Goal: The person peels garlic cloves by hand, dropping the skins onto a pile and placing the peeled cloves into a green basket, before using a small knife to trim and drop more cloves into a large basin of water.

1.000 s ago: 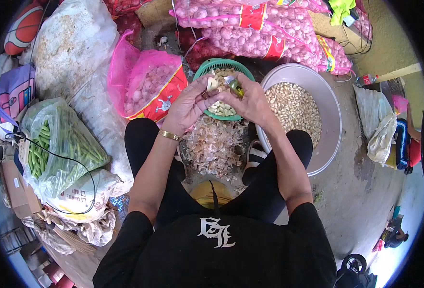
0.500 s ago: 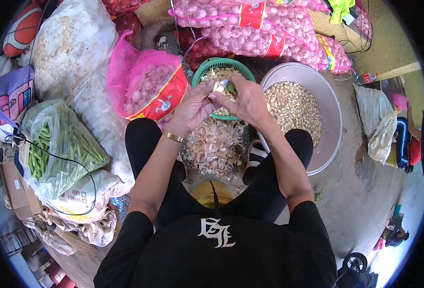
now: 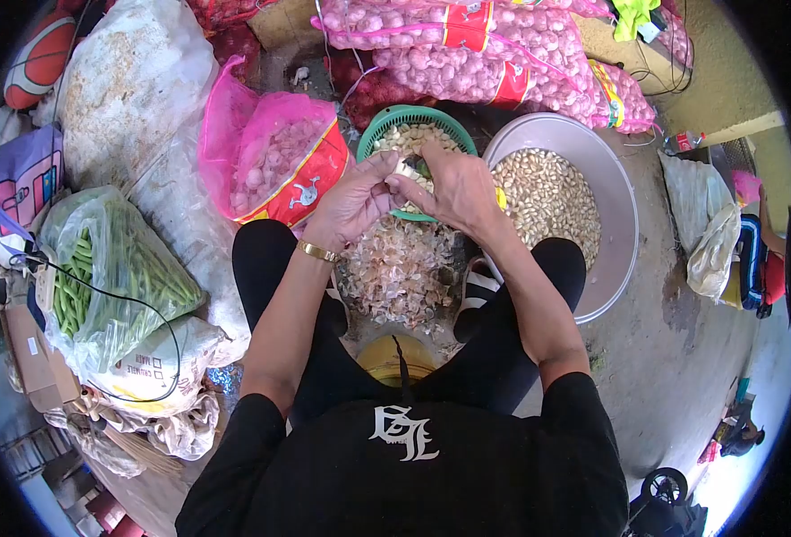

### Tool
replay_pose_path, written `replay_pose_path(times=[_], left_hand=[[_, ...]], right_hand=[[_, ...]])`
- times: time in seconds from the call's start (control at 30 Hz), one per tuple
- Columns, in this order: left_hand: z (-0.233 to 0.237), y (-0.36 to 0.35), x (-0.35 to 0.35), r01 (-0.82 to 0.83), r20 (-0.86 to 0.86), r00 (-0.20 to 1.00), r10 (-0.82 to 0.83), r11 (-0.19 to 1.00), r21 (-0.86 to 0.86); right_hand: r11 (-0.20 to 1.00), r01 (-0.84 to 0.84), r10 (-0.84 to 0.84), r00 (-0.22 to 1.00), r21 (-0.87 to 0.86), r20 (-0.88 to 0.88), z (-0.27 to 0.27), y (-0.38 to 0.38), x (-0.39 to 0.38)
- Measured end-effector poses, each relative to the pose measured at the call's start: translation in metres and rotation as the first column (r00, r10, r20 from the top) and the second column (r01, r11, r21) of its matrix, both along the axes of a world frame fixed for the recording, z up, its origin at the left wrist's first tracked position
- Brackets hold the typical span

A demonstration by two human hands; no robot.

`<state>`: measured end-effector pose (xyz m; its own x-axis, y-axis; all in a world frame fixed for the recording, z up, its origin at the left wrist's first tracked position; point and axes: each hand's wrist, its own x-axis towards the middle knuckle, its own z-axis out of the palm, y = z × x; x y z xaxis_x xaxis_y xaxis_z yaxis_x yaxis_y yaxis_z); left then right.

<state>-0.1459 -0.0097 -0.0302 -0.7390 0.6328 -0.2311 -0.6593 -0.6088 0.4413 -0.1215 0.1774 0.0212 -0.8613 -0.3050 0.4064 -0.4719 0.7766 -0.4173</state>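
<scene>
My left hand (image 3: 349,204) is closed, its thumb and fingertips pinching a pale garlic clove (image 3: 404,168) above the green basket (image 3: 379,121). Against the clove, my right hand (image 3: 460,190) is curled around what looks like a small knife (image 3: 420,166), mostly hidden by the fingers. A yellow end shows beside the right wrist. Peeled cloves (image 3: 413,136) lie in the basket. Below my hands, a heap of papery garlic skins (image 3: 400,277) covers the floor between my feet.
A large pale basin (image 3: 617,210) of cloves stands right of the basket. An open pink mesh sack (image 3: 265,166) of garlic is at the left, with full sacks (image 3: 494,67) stacked behind. A clear bag of green beans (image 3: 131,273) sits far left. A person (image 3: 740,430) is at the far right.
My right fingers have shifted slightly over the clove, and the tool between them shows less. Both hands stay above the basket; the surroundings look the same.
</scene>
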Motion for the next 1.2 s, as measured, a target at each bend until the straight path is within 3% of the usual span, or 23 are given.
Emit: replay_pose_path(times=[0.23, 0.33, 0.4, 0.47, 0.5, 0.67, 0.8, 0.87, 0.97, 1.17, 1.2], left_hand=[[0.003, 0.001, 0.005, -0.018, 0.066, 0.998, 0.016, 1.000, 0.025], [0.003, 0.006, 0.007, -0.036, 0.026, 0.999, 0.038, 0.996, -0.087], [-0.001, 0.003, 0.007, -0.020, -0.079, 0.997, 0.015, 0.998, -0.065], [0.005, -0.001, 0.009, -0.054, -0.038, 0.998, 0.053, 0.998, -0.037], [0.007, 0.004, 0.008, -0.035, 0.005, 0.999, 0.035, 0.998, 0.043], [0.001, 0.004, 0.008, -0.049, 0.010, 0.999, 0.049, 0.999, -0.022], [0.007, 0.006, 0.011, -0.024, -0.002, 1.000, 0.024, 0.999, -0.042], [0.013, 0.005, 0.012, -0.020, -0.006, 1.000, 0.019, 0.999, -0.037], [0.019, 0.004, 0.015, 0.036, -0.115, 0.992, -0.044, 0.997, -0.074], [-0.002, 0.017, 0.013, -0.049, -0.127, 0.991, 0.050, 0.999, 0.008], [-0.001, 0.017, 0.014, -0.066, -0.097, 0.993, 0.066, 0.998, 0.008]], right_hand=[[1.000, -0.010, 0.010, 0.999, 0.018, -0.040, -0.011, -0.002, -0.002], [0.994, 0.010, -0.013, 1.000, 0.109, 0.025, -0.009, -0.001, 0.001], [0.999, -0.023, 0.025, 0.998, 0.049, -0.057, -0.020, 0.002, -0.002], [0.997, -0.079, 0.075, 0.989, -0.025, -0.131, -0.026, -0.007, -0.003], [0.998, -0.059, 0.061, 0.995, 0.023, -0.073, -0.019, -0.005, -0.002], [0.993, -0.010, -0.002, 0.995, 0.117, 0.100, -0.015, -0.004, 0.001], [0.991, -0.004, -0.010, 0.994, 0.131, 0.110, -0.016, -0.004, 0.001], [0.999, -0.044, 0.044, 0.991, -0.006, 0.125, -0.006, -0.007, 0.001], [0.999, -0.043, 0.042, 0.998, 0.020, 0.045, -0.021, -0.001, -0.003], [0.997, 0.012, -0.011, 1.000, 0.079, -0.008, -0.020, 0.001, -0.001], [0.998, 0.008, -0.012, 0.998, 0.068, 0.060, -0.020, 0.002, 0.000]])
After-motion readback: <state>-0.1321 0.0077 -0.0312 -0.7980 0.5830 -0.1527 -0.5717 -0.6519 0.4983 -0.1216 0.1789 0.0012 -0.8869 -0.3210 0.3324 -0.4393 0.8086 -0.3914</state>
